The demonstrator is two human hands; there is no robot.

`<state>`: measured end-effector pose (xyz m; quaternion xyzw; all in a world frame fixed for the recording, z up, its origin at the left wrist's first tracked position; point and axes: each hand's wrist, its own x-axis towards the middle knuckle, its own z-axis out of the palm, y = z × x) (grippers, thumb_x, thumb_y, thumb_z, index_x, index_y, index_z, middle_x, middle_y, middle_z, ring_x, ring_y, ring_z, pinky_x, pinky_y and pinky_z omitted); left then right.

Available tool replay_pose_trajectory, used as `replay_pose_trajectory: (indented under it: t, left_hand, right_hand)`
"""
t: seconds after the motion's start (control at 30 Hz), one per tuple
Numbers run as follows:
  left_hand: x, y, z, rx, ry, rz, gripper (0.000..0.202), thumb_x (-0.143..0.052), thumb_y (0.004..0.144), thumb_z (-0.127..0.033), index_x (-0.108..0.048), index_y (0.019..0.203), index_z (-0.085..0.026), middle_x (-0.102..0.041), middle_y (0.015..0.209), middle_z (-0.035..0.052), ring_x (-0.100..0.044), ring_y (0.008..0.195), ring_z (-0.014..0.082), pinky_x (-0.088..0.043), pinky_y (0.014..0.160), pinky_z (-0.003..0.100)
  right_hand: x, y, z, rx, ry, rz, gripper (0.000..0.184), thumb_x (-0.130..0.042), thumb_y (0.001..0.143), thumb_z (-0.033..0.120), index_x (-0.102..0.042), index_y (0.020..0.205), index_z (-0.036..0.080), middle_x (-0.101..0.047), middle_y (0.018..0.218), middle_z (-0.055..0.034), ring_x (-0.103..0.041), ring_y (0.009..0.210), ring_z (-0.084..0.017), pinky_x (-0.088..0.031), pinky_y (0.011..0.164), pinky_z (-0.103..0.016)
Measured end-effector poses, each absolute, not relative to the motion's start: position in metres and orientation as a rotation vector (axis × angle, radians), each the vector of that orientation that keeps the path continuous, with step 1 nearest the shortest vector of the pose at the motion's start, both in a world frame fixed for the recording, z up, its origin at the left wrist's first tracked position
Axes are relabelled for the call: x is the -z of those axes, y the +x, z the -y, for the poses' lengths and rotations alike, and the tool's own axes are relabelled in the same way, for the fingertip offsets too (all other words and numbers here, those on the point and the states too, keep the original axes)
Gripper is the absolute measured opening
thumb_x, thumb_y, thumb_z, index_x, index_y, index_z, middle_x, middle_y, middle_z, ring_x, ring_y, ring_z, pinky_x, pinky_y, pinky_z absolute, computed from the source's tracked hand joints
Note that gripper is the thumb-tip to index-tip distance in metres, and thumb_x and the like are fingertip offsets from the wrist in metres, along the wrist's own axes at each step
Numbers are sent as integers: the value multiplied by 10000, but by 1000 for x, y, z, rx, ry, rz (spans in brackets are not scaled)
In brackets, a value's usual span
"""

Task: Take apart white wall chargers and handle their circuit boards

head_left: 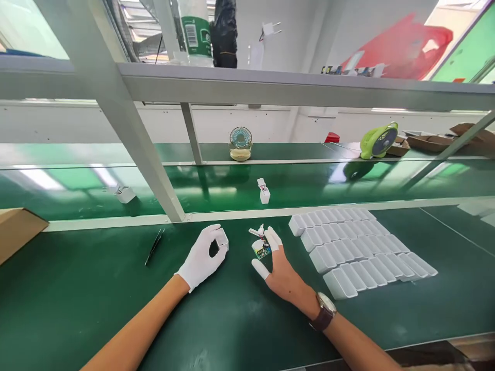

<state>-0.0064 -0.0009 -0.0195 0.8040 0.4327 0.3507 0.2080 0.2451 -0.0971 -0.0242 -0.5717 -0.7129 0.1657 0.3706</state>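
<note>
My left hand, in a white glove, is closed around a small white plastic case; the fingers hide most of it. To its right, my right hand has white finger cots on the fingertips, with thumb and fingers apart. A small circuit board with white parts and wires attached lies on the green work surface, right beside those fingertips. Whether they touch it I cannot tell. Rows of open white plastic cases are lined up to the right of my right hand.
Black tweezers lie left of my left hand. Beyond the metal rail, a green belt carries white assembled units. Slanted frame posts and a shelf rail stand ahead. Two fans sit behind; a cardboard box is at left.
</note>
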Motion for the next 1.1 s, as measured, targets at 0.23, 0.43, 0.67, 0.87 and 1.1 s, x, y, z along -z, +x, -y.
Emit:
replay_pose_trajectory:
  t: [0.23, 0.43, 0.67, 0.87, 1.1]
  left_hand:
    - [31, -14, 10, -854, 2056, -1269, 808, -669, 864, -341, -282, 1570, -280, -528, 1464, 100, -518, 1350, 290, -417, 1150, 442]
    - [35, -19, 14, -673, 1941, -1417, 1025, -763, 779, -472, -214, 1627, -304, -568, 1436, 135, -492, 1376, 383, -470, 1061, 476]
    - [33, -20, 19, -711, 1946, -1309, 809, -717, 781, -339, -413, 1530, -340, -609, 1390, 69, -530, 1334, 328, -477, 1066, 428]
    - [25, -17, 22, -729, 2008, -1216, 613, -671, 787, -266, -530, 1382, -311, -648, 1249, 63, -621, 1113, 293, -522, 972, 426]
    - [32, -14, 24, -818, 2057, -1141, 623, -687, 776, -192, -502, 1363, -289, -604, 1241, 79, -598, 1100, 275, -524, 969, 448]
  right_hand:
    - [8, 235, 116, -309, -1441, 2089, 714, -566, 996, 354, -211, 1608, 259, -363, 1602, -168, -400, 1469, -335, -461, 1139, -572]
    - [14, 258, 66, -108, -1499, 2447, 694, -556, 933, 210, -308, 1580, 182, -482, 1536, -163, -270, 1531, -363, -260, 1226, -642]
    - [11, 277, 49, -667, -1644, 2382, 766, -566, 915, 246, -240, 1608, 261, -484, 1508, -129, -514, 1350, -298, -486, 1083, -474]
    - [8, 273, 44, -549, -1536, 2388, 671, -557, 871, 173, -394, 1521, 206, -597, 1146, -107, -625, 1048, -260, -553, 944, -443]
    - [-10, 255, 47, -723, -1400, 2137, 586, -630, 836, 208, -469, 1396, 268, -501, 1327, -108, -644, 1000, -230, -611, 853, -385]
